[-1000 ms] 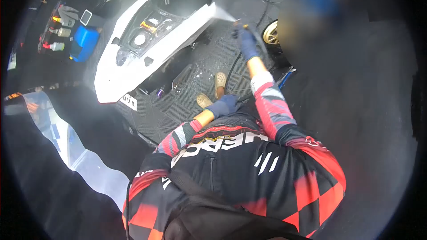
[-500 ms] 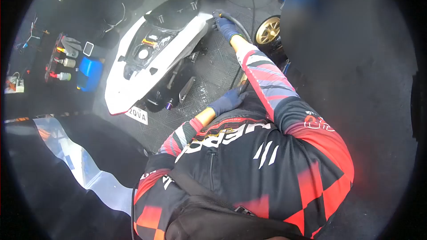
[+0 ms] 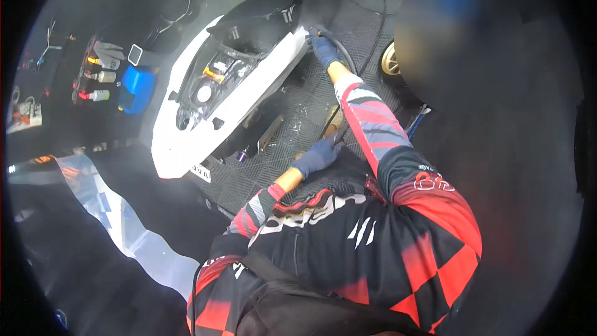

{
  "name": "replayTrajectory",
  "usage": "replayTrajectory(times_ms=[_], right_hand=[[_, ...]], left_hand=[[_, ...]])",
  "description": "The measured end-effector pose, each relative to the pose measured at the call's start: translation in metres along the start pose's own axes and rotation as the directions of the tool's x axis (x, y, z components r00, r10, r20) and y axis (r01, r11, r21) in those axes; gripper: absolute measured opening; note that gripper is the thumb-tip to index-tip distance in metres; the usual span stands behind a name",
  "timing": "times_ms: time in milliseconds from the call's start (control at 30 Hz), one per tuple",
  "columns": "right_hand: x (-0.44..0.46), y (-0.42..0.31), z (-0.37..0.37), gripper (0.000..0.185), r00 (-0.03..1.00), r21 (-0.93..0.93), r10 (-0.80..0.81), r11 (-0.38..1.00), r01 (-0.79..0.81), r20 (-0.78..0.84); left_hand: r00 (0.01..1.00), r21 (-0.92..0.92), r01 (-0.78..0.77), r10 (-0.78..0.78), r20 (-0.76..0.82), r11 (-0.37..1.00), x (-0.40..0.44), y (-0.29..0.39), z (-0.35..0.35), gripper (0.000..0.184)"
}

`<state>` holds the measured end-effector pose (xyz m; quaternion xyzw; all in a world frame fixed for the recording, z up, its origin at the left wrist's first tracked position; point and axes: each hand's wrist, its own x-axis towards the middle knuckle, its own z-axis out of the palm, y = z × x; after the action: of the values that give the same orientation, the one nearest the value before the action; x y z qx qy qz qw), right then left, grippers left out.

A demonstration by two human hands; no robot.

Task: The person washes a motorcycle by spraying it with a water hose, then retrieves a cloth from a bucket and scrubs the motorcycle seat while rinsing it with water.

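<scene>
A scooter with a white body panel (image 3: 193, 143) stands in front of me, its black seat (image 3: 261, 15) raised over the open storage area. My right hand (image 3: 324, 48), in a dark blue glove, is closed around one end of a black hose (image 3: 346, 51) beside the panel's far tip. Whatever nozzle is on that end is hidden by the fingers. From there the hose bends back behind my forearm. Lower down, my left hand (image 3: 316, 157), gloved alike, is closed on another stretch of the same hose, close to my body.
A gold wheel (image 3: 390, 59) is partly visible to the right. On the left are a blue box (image 3: 135, 89), several bottles (image 3: 99, 77) and a white-framed device (image 3: 135, 55). Dark textured floor tiles (image 3: 301, 115) lie under the scooter. A large blurred patch hides the upper right.
The view has shifted, so the scooter and both hands sit slightly lower in the picture. Both hands keep their hold on the hose, with the right one still by the panel's tip.
</scene>
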<state>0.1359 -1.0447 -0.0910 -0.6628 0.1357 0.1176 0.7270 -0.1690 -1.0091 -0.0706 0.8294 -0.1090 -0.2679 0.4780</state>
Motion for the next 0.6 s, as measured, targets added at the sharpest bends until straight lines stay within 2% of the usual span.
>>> replayTrajectory(times_ms=[133,200,267,333,400,433,500,533,600], right_hand=[[0.046,0.016,-0.004,0.025,0.999,0.078,0.028,0.997,-0.029,0.015],[0.075,0.031,-0.01,0.023,0.991,0.147,0.114,0.981,-0.122,0.065],[0.094,0.038,-0.014,0.021,0.998,0.229,0.041,0.972,-0.053,0.054],[0.117,0.047,-0.018,0.019,0.996,0.209,0.082,0.974,-0.089,0.043],[0.137,0.064,-0.025,0.019,0.99,0.099,0.137,0.985,-0.138,0.021],[0.148,0.084,-0.028,0.019,0.986,0.113,0.167,0.979,-0.168,0.016],[0.171,0.133,-0.032,0.023,0.963,0.042,0.092,0.994,-0.106,0.251],[0.162,0.122,-0.032,0.023,0.964,0.051,0.105,0.991,-0.121,0.243],[0.128,0.06,-0.026,0.027,0.983,0.276,0.083,0.953,-0.127,0.165]], left_hand=[[0.999,-0.041,0.043,-0.043,0.012,0.998,0.045,-0.01,-0.003,0.045],[1.0,-0.101,-0.007,0.005,-0.013,0.995,0.063,-0.004,-0.014,0.047],[0.998,-0.068,0.054,-0.053,0.022,0.996,0.085,-0.008,-0.02,0.047],[0.993,-0.031,0.112,-0.11,0.052,0.993,0.105,-0.008,-0.026,0.047],[0.984,-0.049,0.151,-0.145,0.102,0.987,0.123,-0.005,-0.035,0.046],[0.978,-0.046,0.177,-0.17,0.124,0.983,0.13,-0.001,-0.037,0.046],[0.893,0.048,0.354,-0.353,0.281,0.934,0.143,0.002,-0.037,0.046],[0.884,0.056,0.363,-0.363,0.296,0.93,0.143,-0.005,-0.03,0.046],[0.957,-0.038,0.25,-0.241,0.16,0.968,0.138,-0.026,-0.008,0.046]])
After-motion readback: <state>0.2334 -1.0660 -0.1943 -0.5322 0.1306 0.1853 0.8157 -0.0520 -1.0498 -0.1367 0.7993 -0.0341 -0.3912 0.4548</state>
